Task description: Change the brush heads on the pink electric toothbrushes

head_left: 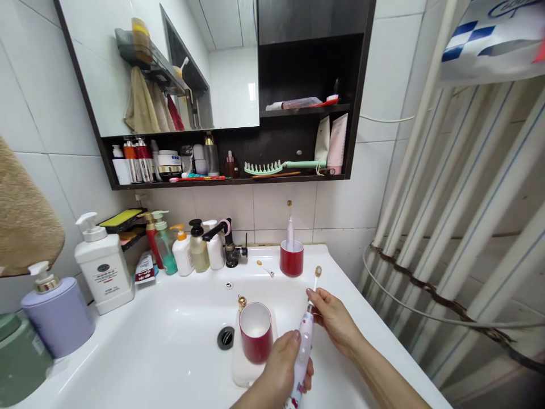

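My left hand is wrapped round the white patterned handle of an electric toothbrush, holding it upright over the right side of the sink. My right hand pinches the brush neck just below the small head. A red cup stands on a white block in the sink, just left of my hands. A second red cup at the back rim holds another electric toothbrush.
White sink with drain and black tap. Pump bottles stand along the left rim, among them a white one and a lilac one. A dark shelf above carries toiletries and a green comb. White pipes stand at right.
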`<action>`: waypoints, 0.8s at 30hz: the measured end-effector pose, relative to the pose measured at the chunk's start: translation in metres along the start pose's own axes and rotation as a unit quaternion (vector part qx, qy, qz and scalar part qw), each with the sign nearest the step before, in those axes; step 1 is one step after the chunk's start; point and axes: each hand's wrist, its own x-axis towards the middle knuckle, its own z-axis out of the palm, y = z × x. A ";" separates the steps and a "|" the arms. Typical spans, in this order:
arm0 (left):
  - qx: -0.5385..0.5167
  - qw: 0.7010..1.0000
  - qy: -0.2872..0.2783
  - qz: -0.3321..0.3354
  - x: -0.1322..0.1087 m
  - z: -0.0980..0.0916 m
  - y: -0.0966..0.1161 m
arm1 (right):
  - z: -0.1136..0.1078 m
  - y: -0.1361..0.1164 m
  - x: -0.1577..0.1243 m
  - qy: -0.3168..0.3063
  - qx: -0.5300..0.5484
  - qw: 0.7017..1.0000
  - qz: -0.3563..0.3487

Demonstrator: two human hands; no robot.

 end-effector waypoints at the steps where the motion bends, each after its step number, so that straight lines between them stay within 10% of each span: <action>1: -0.005 1.000 -0.001 -0.002 0.000 0.000 0.000 | 0.000 0.001 0.000 0.002 -0.007 1.000 -0.003; 24: -0.044 0.999 -0.013 0.002 0.000 -0.003 -0.001 | 0.010 0.000 -0.003 -0.011 -0.004 1.000 0.016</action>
